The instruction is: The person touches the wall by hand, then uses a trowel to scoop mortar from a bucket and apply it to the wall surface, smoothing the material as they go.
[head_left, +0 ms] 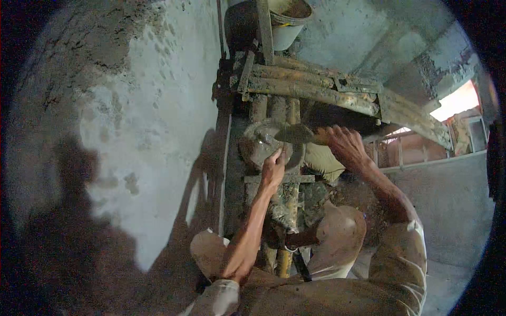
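My left hand (273,167) is closed on the near rim of a round, shallow pan (258,145), its thumb at the inner edge. Wet grey material shines inside the pan. My right hand (345,147) is wrapped around the handle of a trowel (295,134). The trowel's dark blade reaches left over the pan's right side and hides part of it. Beneath my right hand hangs a pale, fan-shaped piece (324,162) whose kind I cannot make out.
Bamboo scaffold poles (316,95) run across ahead, tied to an upright post (265,31). A white bucket (289,26) stands on them. A partly plastered wall (153,116) rises close on the left. A crosspiece (279,179) lies below the pan. Daylight enters through an opening (458,102) at right.
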`<state>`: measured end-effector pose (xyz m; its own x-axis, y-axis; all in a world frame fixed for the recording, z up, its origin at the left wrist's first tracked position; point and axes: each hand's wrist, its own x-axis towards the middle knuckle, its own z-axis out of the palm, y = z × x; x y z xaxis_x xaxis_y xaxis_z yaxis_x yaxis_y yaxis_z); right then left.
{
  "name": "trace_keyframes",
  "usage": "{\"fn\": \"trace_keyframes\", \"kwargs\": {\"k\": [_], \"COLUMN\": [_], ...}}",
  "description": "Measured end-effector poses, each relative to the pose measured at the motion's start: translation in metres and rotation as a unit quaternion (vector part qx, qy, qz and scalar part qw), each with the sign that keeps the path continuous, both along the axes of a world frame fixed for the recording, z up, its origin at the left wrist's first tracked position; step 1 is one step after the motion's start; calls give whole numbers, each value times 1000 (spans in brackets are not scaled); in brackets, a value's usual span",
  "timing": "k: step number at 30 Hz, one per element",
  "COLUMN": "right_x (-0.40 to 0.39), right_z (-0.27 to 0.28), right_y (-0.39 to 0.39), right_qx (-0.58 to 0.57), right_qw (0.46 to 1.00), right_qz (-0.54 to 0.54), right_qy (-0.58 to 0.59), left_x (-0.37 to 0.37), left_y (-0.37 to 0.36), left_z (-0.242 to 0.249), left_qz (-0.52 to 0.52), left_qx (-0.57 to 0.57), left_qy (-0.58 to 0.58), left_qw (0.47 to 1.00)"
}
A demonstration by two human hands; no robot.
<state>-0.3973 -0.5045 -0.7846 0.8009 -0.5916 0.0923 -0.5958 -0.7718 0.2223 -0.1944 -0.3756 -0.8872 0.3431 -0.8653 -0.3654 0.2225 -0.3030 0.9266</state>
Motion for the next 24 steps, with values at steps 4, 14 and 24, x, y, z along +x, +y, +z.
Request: {"fn": "trace_keyframes", "kwargs": {"k": [4, 14, 24], "right_x": [-42, -46, 27], "right_z": [36, -63, -146], "right_y": [49, 45, -18], "right_qx": [244, 292, 228], "right_qw": [949, 940, 966], "right_qz": [-169, -172, 18], "right_qy": [104, -45, -119], "left_x": [5, 64, 35], "left_y": [24, 3, 20], "left_z": [-7, -29, -14], "left_qz": [-79, -6, -75], "left_qx": [-58, -50, -85], "left_qy": [-91, -100, -240], "left_qw": [991, 994, 964]}}
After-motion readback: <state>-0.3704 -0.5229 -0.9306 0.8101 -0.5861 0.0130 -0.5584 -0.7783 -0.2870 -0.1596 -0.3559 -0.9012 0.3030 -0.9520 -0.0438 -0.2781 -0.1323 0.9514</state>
